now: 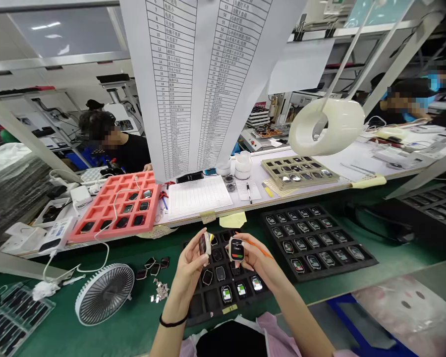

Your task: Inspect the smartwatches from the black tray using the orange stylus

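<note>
Above a black foam tray (247,296), both my hands hold watch bodies without straps. My left hand (189,260) pinches one smartwatch (205,244), turned nearly edge-on, with a small yellow piece showing beside it. The fingers of my right hand (260,258) are closed around another smartwatch (237,249), its screen lit and facing me. A thin orange strip or tool (259,246) runs along that hand; how it is held is hidden. In the tray under my hands lie several watches, some with lit green-and-white screens (241,289) in the near row.
A second black tray (315,240) full of watches lies right. Left are a white fan (104,293), loose watch parts (155,268) and small metallic pieces (159,291). The raised shelf carries a pink tray (113,206) and a beige tray (299,171). A printed sheet (208,84) hangs ahead.
</note>
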A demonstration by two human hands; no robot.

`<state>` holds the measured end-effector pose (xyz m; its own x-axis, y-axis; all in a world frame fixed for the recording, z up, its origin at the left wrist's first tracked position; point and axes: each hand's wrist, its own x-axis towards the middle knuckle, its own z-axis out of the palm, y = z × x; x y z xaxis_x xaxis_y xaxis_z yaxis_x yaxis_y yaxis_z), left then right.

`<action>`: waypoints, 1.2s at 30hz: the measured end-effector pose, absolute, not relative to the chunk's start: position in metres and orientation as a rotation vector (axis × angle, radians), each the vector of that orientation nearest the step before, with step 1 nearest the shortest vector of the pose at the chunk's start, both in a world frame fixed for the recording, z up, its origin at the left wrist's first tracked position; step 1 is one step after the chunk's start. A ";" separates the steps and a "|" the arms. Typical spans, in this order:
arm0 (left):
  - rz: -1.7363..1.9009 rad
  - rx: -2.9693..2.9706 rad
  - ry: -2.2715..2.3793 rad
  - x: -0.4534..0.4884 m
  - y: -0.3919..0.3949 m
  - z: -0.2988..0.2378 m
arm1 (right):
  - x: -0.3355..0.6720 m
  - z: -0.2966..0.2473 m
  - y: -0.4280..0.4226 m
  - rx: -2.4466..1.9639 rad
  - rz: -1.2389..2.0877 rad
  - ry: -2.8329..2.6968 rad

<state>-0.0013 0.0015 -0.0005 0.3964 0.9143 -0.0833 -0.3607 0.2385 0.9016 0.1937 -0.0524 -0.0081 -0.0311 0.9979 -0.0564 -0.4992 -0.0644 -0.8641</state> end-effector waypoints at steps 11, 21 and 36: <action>0.952 1.021 0.814 0.005 -0.003 -0.002 | 0.182 -0.011 -0.053 -0.989 1.333 -0.965; 0.993 1.104 0.925 0.009 -0.004 -0.002 | 0.177 -0.011 -0.054 -1.011 1.349 -1.013; 0.971 1.074 0.969 0.008 -0.007 0.001 | 0.176 -0.012 -0.052 -1.035 1.307 -0.971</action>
<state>0.0079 -0.0067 0.0013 0.2743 0.9505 -0.1462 -0.1475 0.1918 0.9703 0.1764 -0.0516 -0.0117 0.0373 0.9991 -0.0198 -0.2696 -0.0090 -0.9629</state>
